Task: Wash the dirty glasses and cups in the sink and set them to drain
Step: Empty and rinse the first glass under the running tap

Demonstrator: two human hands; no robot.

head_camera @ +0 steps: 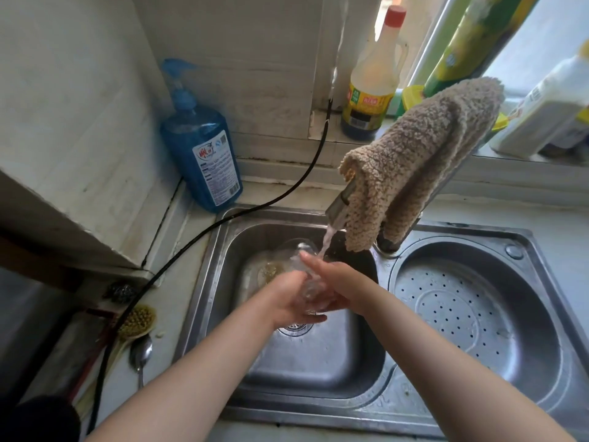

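Note:
A clear glass [298, 261] lies tilted between my hands over the left basin of the steel sink [210, 282], under water running from the tap [339, 207]. My left hand [291, 298] grips the glass's lower part from beneath. My right hand [331, 282] lies along the glass's right side with its fingers stretched toward the rim, in the water stream. The glass's base is hidden by my hands.
A beige cloth [414, 154] hangs over the tap. The round right basin holds a perforated drainer [462, 307]. A blue soap bottle [204, 148] stands at the back left; a black hose [178, 260] crosses the counter. A brush [137, 323] and spoon [141, 352] lie left of the sink.

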